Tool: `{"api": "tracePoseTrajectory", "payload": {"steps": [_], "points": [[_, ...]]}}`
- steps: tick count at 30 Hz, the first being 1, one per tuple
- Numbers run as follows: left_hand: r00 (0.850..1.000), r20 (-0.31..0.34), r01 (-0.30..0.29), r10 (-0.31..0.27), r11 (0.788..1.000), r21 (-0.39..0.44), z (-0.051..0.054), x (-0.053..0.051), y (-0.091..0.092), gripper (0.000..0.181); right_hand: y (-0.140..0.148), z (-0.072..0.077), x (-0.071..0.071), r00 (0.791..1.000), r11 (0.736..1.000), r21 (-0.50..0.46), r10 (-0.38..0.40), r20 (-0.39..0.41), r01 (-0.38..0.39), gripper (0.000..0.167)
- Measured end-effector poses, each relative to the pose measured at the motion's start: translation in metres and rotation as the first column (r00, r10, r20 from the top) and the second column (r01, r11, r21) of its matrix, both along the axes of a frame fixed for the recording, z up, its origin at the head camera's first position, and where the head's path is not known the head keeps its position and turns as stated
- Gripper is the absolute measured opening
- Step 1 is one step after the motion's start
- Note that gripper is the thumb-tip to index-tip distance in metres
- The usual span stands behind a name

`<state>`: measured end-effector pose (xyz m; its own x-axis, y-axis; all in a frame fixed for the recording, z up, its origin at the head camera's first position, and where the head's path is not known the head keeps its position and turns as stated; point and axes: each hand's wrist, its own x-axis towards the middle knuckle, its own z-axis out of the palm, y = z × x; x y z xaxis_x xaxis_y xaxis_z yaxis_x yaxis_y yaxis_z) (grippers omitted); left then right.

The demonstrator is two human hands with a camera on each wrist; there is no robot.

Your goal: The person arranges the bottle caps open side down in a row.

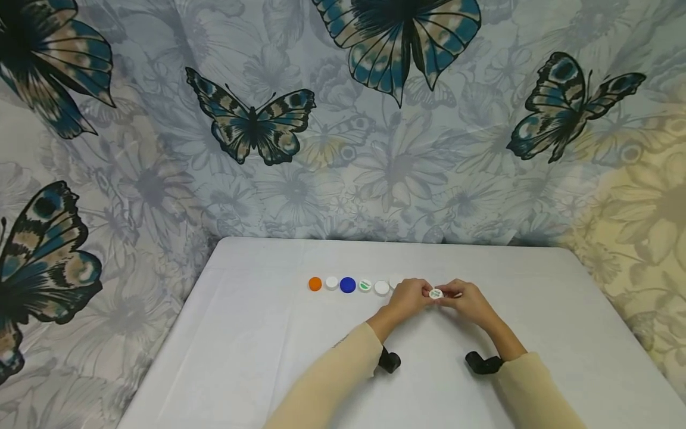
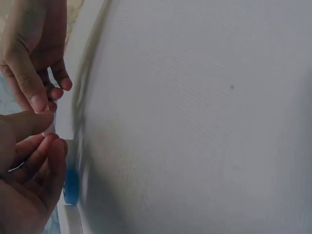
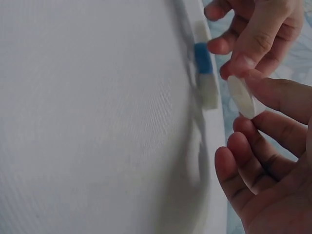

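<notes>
A white bottle cap [image 1: 436,294] with green print on its top is held up between both hands, above the table. On its left side the fingertips of my left hand [image 1: 409,296] pinch the rim. My right hand [image 1: 471,301] grips the other side between thumb and fingers. The right wrist view shows the hollow underside of this cap [image 3: 241,97], tilted. To the left runs a row of caps: orange [image 1: 315,284], white [image 1: 331,283], blue [image 1: 347,285], white with green print [image 1: 365,286] and plain white [image 1: 382,288]. The left hand partly hides another white cap.
The caps stand on a white-covered table [image 1: 241,345], toward its far edge. Behind it hangs a cloth with butterflies [image 1: 252,128] and flowers. Black wrist devices [image 1: 483,363] show near both sleeves.
</notes>
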<state>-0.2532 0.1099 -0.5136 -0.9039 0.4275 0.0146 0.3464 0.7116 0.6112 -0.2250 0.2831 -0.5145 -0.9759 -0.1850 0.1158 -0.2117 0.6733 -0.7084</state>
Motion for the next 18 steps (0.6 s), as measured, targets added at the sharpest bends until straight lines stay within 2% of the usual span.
{"api": "tracePoseTrajectory", "payload": {"steps": [3, 8, 18], "points": [[1.0, -0.005, -0.026, 0.025, 0.999, -0.022, 0.0, 0.0, 0.005, 0.022, 0.004, -0.002, -0.002, 1.0, 1.0, -0.005, 0.005, 0.028, -0.005, 0.033], [0.997, -0.009, -0.071, 0.071, 0.996, -0.049, 0.004, -0.002, 0.01, 0.028, 0.01, -0.002, -0.007, 1.0, 1.0, -0.009, 0.003, 0.019, -0.003, 0.034], [0.995, -0.014, -0.103, 0.102, 0.984, -0.144, 0.005, -0.005, 0.02, 0.024, 0.016, -0.01, -0.017, 0.999, 1.0, 0.022, -0.023, 0.035, 0.022, 0.038]]}}
